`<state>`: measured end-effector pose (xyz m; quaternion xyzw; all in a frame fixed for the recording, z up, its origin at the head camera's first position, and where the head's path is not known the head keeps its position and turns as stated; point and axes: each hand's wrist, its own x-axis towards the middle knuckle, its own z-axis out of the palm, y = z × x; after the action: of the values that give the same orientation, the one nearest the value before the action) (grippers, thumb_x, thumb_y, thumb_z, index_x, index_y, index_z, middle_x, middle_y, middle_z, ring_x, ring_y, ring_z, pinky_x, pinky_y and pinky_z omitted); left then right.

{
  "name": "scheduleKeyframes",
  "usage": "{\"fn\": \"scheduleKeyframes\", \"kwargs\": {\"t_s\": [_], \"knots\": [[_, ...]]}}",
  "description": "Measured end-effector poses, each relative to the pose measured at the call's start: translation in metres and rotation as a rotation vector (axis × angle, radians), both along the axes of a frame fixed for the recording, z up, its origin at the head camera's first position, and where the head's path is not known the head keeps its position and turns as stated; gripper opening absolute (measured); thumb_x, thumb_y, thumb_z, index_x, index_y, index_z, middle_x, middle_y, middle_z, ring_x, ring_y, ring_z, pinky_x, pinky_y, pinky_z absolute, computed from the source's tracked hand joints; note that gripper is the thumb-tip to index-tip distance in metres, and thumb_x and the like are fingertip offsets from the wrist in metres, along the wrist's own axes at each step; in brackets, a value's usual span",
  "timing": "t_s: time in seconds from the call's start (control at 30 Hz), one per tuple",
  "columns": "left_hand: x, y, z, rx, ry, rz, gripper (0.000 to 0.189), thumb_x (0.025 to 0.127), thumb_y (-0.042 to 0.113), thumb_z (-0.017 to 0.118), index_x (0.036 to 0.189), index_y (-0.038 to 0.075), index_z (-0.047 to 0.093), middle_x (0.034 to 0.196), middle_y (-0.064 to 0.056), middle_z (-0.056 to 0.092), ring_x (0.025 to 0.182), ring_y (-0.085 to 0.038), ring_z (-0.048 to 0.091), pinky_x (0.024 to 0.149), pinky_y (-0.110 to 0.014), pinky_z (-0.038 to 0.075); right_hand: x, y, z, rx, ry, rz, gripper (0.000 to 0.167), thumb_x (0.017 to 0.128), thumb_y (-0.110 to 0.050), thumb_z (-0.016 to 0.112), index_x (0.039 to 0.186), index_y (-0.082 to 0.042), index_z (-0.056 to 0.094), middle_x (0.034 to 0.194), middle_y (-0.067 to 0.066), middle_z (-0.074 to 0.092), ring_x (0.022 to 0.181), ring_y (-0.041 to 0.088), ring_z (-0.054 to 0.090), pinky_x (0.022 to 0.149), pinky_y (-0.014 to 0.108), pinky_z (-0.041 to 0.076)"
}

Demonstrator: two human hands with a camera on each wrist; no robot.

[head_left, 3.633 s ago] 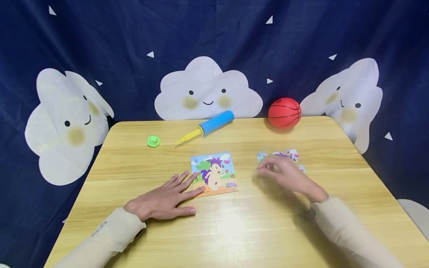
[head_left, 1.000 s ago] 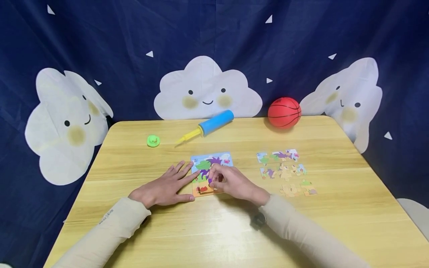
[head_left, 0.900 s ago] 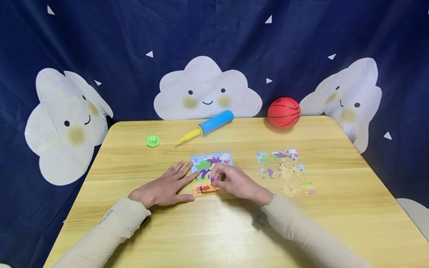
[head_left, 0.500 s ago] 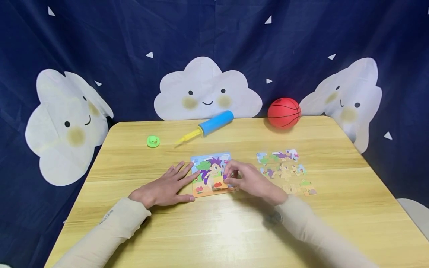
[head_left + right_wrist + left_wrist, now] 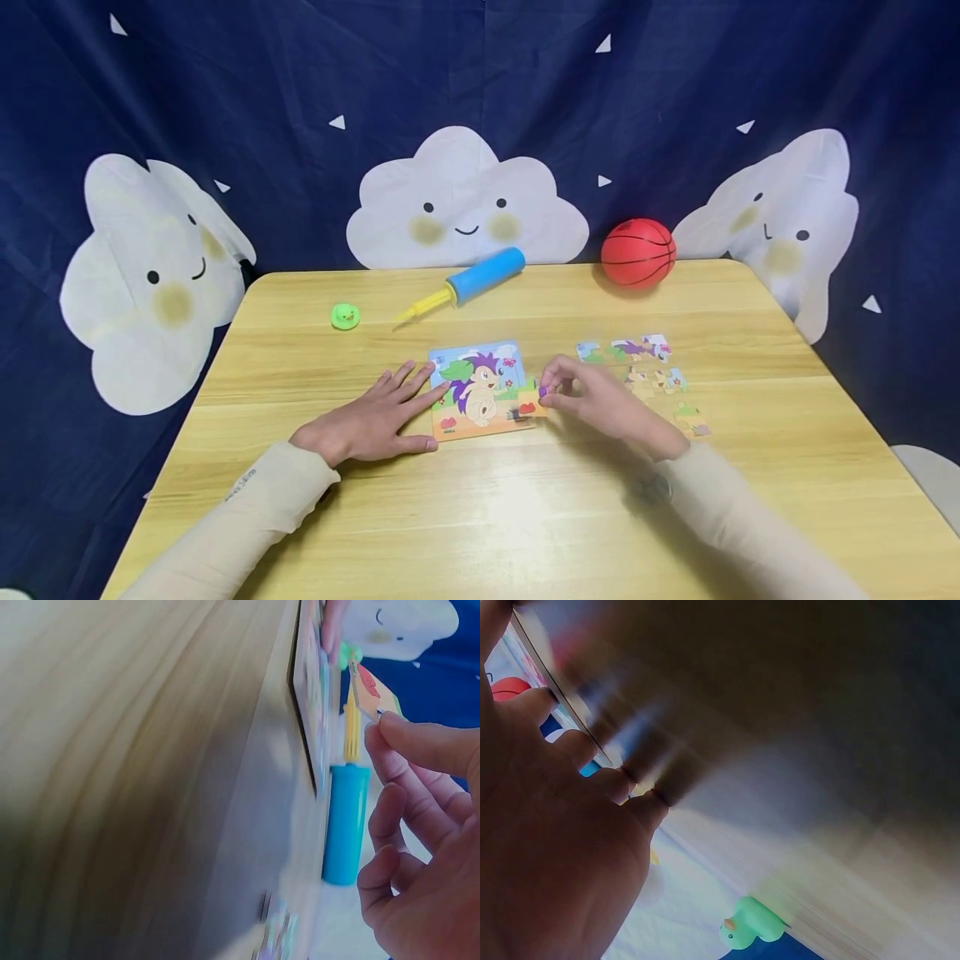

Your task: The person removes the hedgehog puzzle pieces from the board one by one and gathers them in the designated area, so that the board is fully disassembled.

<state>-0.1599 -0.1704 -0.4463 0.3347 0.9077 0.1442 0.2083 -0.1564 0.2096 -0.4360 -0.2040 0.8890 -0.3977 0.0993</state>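
My right hand (image 5: pixel 600 400) pinches a puzzle piece (image 5: pixel 530 402) between thumb and fingers, over the right edge of the puzzle board. In the right wrist view this jigsaw piece (image 5: pixel 370 691) is tilted, orange with a red patch, and raised off the table. The puzzle board (image 5: pixel 480 387) shows a purple-haired hedgehog with a green leaf. My left hand (image 5: pixel 367 421) lies flat with spread fingers, fingertips on the board's left edge. Several loose puzzle pieces (image 5: pixel 643 347) lie in rows right of the board, partly hidden behind my right hand.
On the wooden table (image 5: pixel 420 533), a green rubber duck (image 5: pixel 345 316) stands at the back left. A blue and yellow hand pump (image 5: pixel 480 277) lies behind the board. At the back right is a red ball (image 5: pixel 638 253). A dark blue cloud-patterned curtain (image 5: pixel 285 67) hangs behind.
My right hand first went from the loose pieces to the board's lower left with a puzzle piece. Since then it has carried the piece rightward to the board's right edge. The left hand stays there.
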Motion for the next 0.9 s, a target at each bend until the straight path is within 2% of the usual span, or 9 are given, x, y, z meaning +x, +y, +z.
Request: {"fn": "scheduleKeyframes", "kwargs": {"t_s": [0.2, 0.43, 0.6, 0.7, 0.9], "knots": [[0.000, 0.001, -0.001, 0.000, 0.004, -0.007, 0.085, 0.107, 0.064, 0.058, 0.176, 0.026, 0.025, 0.185, -0.011, 0.003, 0.171, -0.042, -0.004, 0.138, -0.064, 0.004, 0.005, 0.025, 0.000, 0.006, 0.027, -0.034, 0.016, 0.098, -0.011, 0.083, 0.104, -0.021, 0.072, 0.097, -0.010, 0.074, 0.098, 0.012, 0.069, 0.094, 0.036, 0.059], [0.000, 0.001, 0.000, 0.001, -0.006, 0.002, 0.085, 0.107, 0.064, 0.059, 0.176, 0.027, 0.025, 0.185, -0.010, 0.002, 0.171, -0.042, -0.004, 0.138, -0.063, 0.004, 0.012, 0.056, 0.001, 0.033, 0.009, -0.085, 0.013, 0.100, -0.015, 0.082, 0.104, -0.024, 0.073, 0.096, -0.008, 0.073, 0.093, 0.014, 0.067, 0.082, 0.029, 0.056], [0.000, 0.001, 0.000, 0.005, -0.006, 0.001, 0.085, 0.107, 0.064, 0.059, 0.176, 0.027, 0.025, 0.185, -0.010, 0.002, 0.171, -0.042, -0.004, 0.138, -0.064, 0.004, 0.018, 0.075, 0.000, 0.018, -0.008, -0.105, 0.014, 0.100, -0.013, 0.081, 0.106, -0.022, 0.072, 0.097, -0.004, 0.074, 0.088, 0.014, 0.068, 0.072, 0.028, 0.058], [0.000, 0.000, 0.000, 0.008, -0.006, 0.002, 0.085, 0.107, 0.064, 0.059, 0.176, 0.027, 0.025, 0.185, -0.010, 0.002, 0.171, -0.042, -0.004, 0.138, -0.064, 0.004, 0.021, 0.084, 0.000, 0.014, -0.015, -0.105, 0.013, 0.100, -0.014, 0.081, 0.107, -0.020, 0.073, 0.099, -0.002, 0.074, 0.088, 0.013, 0.068, 0.073, 0.027, 0.057], [0.001, 0.000, 0.001, 0.011, -0.007, 0.004, 0.085, 0.107, 0.064, 0.058, 0.176, 0.027, 0.025, 0.185, -0.010, 0.003, 0.171, -0.043, -0.003, 0.138, -0.064, 0.004, 0.028, 0.093, 0.001, -0.029, -0.088, -0.098, 0.009, 0.100, -0.010, 0.079, 0.105, -0.013, 0.072, 0.094, 0.006, 0.072, 0.061, 0.019, 0.062, 0.056, 0.027, 0.053]]}}
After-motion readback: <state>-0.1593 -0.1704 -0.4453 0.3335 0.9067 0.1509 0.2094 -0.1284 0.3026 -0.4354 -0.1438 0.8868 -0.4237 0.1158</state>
